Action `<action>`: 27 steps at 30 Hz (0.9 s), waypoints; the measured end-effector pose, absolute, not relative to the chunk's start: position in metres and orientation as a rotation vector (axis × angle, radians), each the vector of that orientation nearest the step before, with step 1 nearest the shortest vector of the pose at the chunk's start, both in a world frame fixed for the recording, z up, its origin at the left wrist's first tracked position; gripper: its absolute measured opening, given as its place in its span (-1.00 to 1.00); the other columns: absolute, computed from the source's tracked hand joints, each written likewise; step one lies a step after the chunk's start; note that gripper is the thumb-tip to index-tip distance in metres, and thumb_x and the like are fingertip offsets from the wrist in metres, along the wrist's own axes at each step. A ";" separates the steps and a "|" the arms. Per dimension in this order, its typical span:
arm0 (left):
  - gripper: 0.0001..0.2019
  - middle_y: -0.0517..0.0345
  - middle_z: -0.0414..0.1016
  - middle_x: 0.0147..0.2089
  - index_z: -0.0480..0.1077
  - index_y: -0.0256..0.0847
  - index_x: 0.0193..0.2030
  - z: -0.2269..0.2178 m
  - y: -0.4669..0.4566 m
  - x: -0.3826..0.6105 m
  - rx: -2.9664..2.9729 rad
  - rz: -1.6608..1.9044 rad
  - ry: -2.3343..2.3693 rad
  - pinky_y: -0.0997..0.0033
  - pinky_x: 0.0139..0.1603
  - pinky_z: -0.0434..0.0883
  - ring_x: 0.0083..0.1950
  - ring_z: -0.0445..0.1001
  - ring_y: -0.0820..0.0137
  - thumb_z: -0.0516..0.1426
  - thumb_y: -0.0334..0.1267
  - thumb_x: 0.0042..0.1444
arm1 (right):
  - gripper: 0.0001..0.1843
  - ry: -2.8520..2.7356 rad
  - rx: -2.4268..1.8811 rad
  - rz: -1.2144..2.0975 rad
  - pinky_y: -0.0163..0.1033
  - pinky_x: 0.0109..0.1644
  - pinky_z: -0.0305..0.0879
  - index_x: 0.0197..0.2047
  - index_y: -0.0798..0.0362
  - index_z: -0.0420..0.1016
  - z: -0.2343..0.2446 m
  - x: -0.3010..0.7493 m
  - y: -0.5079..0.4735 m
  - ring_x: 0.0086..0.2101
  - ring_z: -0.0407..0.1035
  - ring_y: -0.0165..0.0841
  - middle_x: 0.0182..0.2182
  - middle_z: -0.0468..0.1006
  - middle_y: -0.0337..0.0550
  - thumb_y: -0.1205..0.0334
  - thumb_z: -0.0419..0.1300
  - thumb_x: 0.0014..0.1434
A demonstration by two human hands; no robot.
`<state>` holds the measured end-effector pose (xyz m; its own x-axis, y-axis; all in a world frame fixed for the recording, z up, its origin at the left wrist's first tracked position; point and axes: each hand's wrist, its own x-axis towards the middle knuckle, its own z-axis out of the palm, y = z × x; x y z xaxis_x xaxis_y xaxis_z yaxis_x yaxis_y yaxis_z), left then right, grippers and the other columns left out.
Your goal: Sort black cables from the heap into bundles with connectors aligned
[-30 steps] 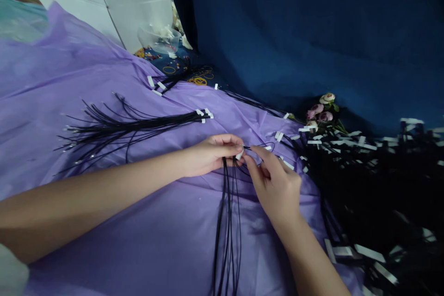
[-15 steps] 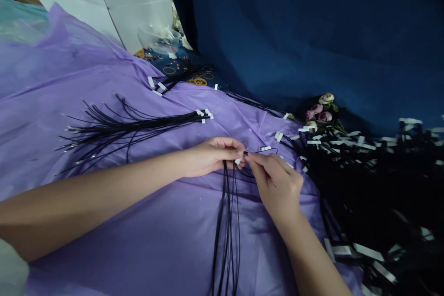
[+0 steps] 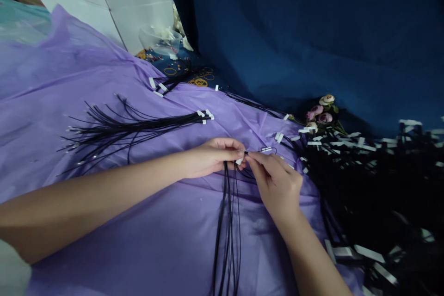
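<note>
My left hand (image 3: 211, 156) is closed, pinching the top ends of a bundle of thin black cords (image 3: 228, 222) that hangs toward me over the purple sheet (image 3: 104, 78). A small white tag (image 3: 239, 161) shows at its fingertips. My right hand (image 3: 277, 185) meets it fingertip to fingertip, pinching the end of one black cord (image 3: 267, 150) that loops off to the right with a white tag on it.
A fanned bundle of black cords (image 3: 121, 127) lies at the left on the sheet. A large heap of black cords with white tags (image 3: 374, 180) fills the right. Small artificial roses (image 3: 321, 113) lie by the blue backdrop (image 3: 312, 32). A clear bowl (image 3: 160, 39) stands at the back.
My right hand's fingers have closed from a loose spread into a pinch against my left fingertips. The loop of cord has drawn a little tighter. My left hand has hardly moved.
</note>
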<state>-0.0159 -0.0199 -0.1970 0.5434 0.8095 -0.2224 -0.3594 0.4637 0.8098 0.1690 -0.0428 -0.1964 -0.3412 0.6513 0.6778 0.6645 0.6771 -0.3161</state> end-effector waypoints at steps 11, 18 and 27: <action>-0.82 0.12 0.49 -0.33 0.43 -0.29 -0.24 -0.200 -0.018 -0.017 0.795 0.791 0.652 0.37 -0.18 0.30 -0.28 0.48 0.43 0.28 -0.42 -0.02 | -0.88 -2.005 -1.058 0.016 -0.39 -0.40 0.28 -0.19 0.08 0.55 -0.193 0.167 -0.043 -0.53 0.37 -0.49 -0.47 0.55 -0.20 0.29 0.19 0.23; -0.82 0.16 0.46 -0.32 0.37 -0.29 -0.29 -0.199 -0.017 -0.014 0.674 0.878 0.688 0.34 -0.17 0.33 -0.29 0.51 0.41 0.28 -0.40 -0.01 | -0.79 -1.855 -1.126 -0.158 -0.27 -0.29 0.34 -0.08 0.04 0.50 -0.186 0.164 -0.044 -0.36 0.41 -0.36 -0.34 0.50 -0.10 0.31 0.19 0.20; -0.93 0.15 0.47 -0.33 0.38 -0.30 -0.31 -0.197 -0.013 -0.014 0.504 0.995 0.711 0.44 -0.19 0.40 -0.31 0.52 0.45 0.19 -0.48 0.08 | -0.83 -2.128 -0.913 -0.202 -0.17 -0.17 0.15 -0.25 0.01 0.51 -0.184 0.168 -0.052 -0.47 0.39 -0.44 -0.48 0.52 -0.28 0.44 0.22 0.10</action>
<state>-0.0141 -0.0127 -0.1966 0.3552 0.8838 -0.3046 -0.5749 0.4635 0.6743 0.1685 -0.0522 -0.1836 -0.4249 0.5422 0.7249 0.6687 0.7277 -0.1524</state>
